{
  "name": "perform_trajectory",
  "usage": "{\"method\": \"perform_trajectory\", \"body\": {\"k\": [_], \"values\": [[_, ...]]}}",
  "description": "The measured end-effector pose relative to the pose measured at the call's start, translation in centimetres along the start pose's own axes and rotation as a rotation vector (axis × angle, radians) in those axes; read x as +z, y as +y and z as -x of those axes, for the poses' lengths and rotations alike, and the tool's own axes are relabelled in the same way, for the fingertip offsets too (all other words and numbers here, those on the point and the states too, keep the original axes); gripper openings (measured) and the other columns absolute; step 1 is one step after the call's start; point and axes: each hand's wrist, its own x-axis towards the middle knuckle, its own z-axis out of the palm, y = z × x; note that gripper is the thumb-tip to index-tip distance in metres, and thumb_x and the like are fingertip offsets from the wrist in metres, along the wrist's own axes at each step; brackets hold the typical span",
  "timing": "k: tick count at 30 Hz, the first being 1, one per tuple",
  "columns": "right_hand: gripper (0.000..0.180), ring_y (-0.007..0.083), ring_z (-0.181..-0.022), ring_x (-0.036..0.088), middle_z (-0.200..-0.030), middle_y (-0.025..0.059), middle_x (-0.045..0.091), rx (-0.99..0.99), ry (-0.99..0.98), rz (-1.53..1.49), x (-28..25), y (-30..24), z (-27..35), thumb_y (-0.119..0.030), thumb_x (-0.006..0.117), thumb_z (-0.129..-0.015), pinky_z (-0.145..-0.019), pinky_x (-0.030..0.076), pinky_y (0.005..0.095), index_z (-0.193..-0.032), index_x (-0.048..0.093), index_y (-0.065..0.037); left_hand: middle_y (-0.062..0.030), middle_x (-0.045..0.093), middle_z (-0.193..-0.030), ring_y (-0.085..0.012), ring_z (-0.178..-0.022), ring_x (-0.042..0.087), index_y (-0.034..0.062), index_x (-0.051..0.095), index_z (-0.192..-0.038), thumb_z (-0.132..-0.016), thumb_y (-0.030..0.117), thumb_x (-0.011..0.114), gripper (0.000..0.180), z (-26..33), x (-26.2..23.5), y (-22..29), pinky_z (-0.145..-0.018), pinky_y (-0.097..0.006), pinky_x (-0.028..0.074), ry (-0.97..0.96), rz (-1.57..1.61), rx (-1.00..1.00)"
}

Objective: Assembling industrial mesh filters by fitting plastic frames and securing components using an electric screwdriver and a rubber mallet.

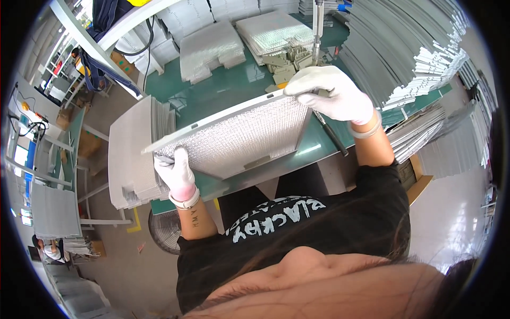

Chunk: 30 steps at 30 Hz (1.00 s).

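Both my hands wear white gloves. Between them a thin rectangular panel (249, 135) with a white edge and silvery bubble-textured foil facing me stands tilted over the green table (212, 93). My left hand (176, 171) is closed on its left end, the thumb lying on the foil side. At the upper right corner my right hand (330, 94) pinches the panel's top edge; some of its fingers are hidden behind the panel. A dark-handled rod-like tool (334, 135) lies on the table beside the panel's right end.
A stack of grey panels (133, 151) stands at the left table edge, a taller stack (393, 53) at the right. Farther back are foil sheet piles (210, 48) and small beige pieces (287, 66). A fan (163, 231) and cardboard box (421, 187) stand below.
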Motion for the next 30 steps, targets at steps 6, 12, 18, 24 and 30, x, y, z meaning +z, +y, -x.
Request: {"method": "perform_trajectory", "body": {"k": [6,12,18,24,30], "values": [[0.019,0.0295,-0.083,0.068,-0.094,0.0137,0.069,0.091,-0.447,0.236,-0.3,-3.8,-4.2,-0.004,0.070,-0.078,-0.071,0.053,0.0340,-0.097,0.068,-0.002,-0.0038,0.063,-0.092,-0.0075,-0.078,0.057,-0.0054,0.063,-0.104,-0.080,-0.006,0.065,0.025,0.0,-1.3,1.3,-0.069,-0.022,0.045,-0.128,0.026,0.011],[0.041,0.0334,-0.084,0.065,-0.094,0.0128,0.067,-0.209,-0.581,0.317,1.4,-4.8,-7.1,0.001,0.057,-0.078,-0.075,0.054,0.0395,-0.118,0.063,-0.010,-0.0045,0.063,-0.081,-0.0089,-0.070,0.056,-0.0022,0.065,-0.083,-0.076,0.001,0.074,0.012,-2.3,-0.7,5.9,-0.061,-0.024,0.044,-0.480,-0.335,0.019],[0.034,0.0324,-0.085,0.065,-0.092,0.0108,0.064,-0.163,-0.547,0.172,4.3,-4.0,-8.2,-0.002,0.066,-0.078,-0.072,0.052,0.0387,-0.113,0.064,-0.005,-0.0063,0.060,-0.097,-0.0102,-0.077,0.056,0.0008,0.061,-0.109,-0.073,0.008,0.086,0.044,-0.6,-0.4,0.9,-0.063,-0.021,0.043,-0.136,-0.086,0.355],[0.054,0.0342,-0.087,0.063,-0.095,0.0159,0.061,-0.246,-0.463,0.149,4.9,-3.5,-8.4,0.001,0.061,-0.077,-0.074,0.050,0.0412,-0.131,0.058,-0.006,-0.0087,0.059,-0.116,-0.0072,-0.084,0.054,0.0052,0.038,-0.135,-0.066,0.006,0.091,0.087,-0.5,1.2,0.1,-0.069,-0.018,0.046,0.108,-0.110,0.359],[0.059,0.0335,-0.081,0.057,-0.085,0.0151,0.056,-0.147,-0.534,0.215,4.9,-3.5,-8.9,0.005,0.059,-0.075,-0.075,0.048,0.0409,-0.133,0.058,-0.005,-0.0037,0.064,-0.096,-0.0048,-0.065,0.044,-0.0032,0.063,-0.117,-0.070,0.000,0.085,0.052,-0.8,2.3,-0.5,-0.061,-0.018,0.040,0.243,-0.309,0.427]]}}
